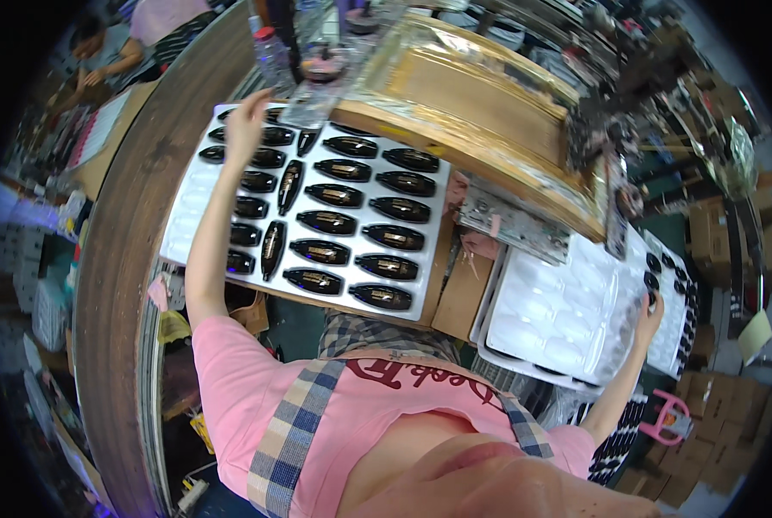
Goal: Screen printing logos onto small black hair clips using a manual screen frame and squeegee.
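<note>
A white moulded tray [367, 192] lies in front of me, with rows of glossy black, pointed-oval plastic pieces [326, 222] bearing small gold print. Over its far left corner is my left hand [249, 119], fingers stretched and slightly bent beside the far row; I see nothing in them. Out to the right, my right hand [650, 316] is closed around a black piece [652, 297], partly hidden by the fingers. It is at the edge of a stack of white moulded trays [546, 311] with bare hollows. More black pieces [681, 289] sit in a tray beyond that hand.
A wooden-framed printing screen [464, 142] on a metal machine overhangs the far side of the tray. A red-capped bottle [269, 50] stands behind my left hand. At right are a pink stool [667, 418] and cardboard boxes [723, 423]. Another person [110, 52] sits far left.
</note>
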### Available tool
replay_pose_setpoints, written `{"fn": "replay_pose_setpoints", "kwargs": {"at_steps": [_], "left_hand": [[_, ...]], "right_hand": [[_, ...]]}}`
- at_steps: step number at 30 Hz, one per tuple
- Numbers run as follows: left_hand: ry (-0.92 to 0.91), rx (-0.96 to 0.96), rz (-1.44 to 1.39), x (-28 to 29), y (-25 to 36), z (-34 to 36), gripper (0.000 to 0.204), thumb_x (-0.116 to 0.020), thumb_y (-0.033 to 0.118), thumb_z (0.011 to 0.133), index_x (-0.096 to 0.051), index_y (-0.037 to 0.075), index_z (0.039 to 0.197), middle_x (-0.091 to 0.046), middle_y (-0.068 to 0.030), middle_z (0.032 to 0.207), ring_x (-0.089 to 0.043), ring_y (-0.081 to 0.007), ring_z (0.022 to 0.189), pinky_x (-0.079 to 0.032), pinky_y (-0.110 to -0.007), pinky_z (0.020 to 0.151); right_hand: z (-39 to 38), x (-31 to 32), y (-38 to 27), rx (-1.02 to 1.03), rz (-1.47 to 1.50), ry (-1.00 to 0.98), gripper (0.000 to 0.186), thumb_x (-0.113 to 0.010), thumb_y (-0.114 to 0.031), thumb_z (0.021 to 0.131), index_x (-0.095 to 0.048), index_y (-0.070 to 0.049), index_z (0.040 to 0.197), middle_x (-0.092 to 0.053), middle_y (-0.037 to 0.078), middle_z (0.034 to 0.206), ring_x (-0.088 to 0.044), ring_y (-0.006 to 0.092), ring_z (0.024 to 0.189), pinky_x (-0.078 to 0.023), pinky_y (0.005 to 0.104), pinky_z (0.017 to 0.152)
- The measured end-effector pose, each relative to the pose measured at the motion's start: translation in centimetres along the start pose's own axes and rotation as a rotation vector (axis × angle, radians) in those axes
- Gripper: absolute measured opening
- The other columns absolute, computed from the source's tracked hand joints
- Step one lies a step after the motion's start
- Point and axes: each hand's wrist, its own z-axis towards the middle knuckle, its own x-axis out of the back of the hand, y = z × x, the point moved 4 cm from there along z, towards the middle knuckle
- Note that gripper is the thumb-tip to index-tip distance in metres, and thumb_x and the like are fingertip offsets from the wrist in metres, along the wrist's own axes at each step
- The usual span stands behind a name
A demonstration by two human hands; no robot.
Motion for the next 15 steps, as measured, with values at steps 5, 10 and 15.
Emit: {"fn": "replay_pose_setpoints", "kwargs": {"at_steps": [5, 10, 15], "left_hand": [[-0.325, -0.453, -0.069, -13.1, 16.7, -3.8, 0.021, -0.047, 0.009, 0.081, -0.055, -0.002, 0.097, -0.058, -0.0173, 0.087, -0.056, -0.029, 0.087, -0.044, -0.035, 0.08], [-0.488, -0.336, -0.315, -21.8, 21.5, -3.0, 0.022, -0.049, 0.011, 0.082, -0.056, -0.001, 0.098, -0.06, -0.0134, 0.089, -0.057, -0.0223, 0.085, -0.045, -0.032, 0.078], [-0.55, -0.001, -0.786, -20.7, 20.6, -0.7, 0.022, -0.051, 0.013, 0.083, -0.058, 0.0, 0.1, -0.061, -0.0095, 0.091, -0.057, -0.0157, 0.084, -0.046, -0.028, 0.077]], "right_hand": [[-4.0, -1.3, -16.9, 0.048, 0.501, -0.148, 0.047, -0.062, -0.009, 0.078, -0.041, -0.002, 0.119, -0.043, 0.011, 0.123, -0.05, 0.0142, 0.096, -0.044, 0.0222, 0.075], [-5.6, -3.4, -29.0, 0.225, 0.633, -0.307, 0.043, -0.064, -0.008, 0.075, -0.047, 0.0, 0.114, -0.053, 0.009, 0.111, -0.053, 0.0142, 0.089, -0.042, 0.0256, 0.076], [-5.6, -7.3, -36.5, 0.405, 0.575, -0.428, 0.04, -0.068, -0.023, 0.073, -0.056, -0.001, 0.104, -0.059, 0.009, 0.099, -0.054, 0.0179, 0.088, -0.039, 0.0281, 0.081]]}}
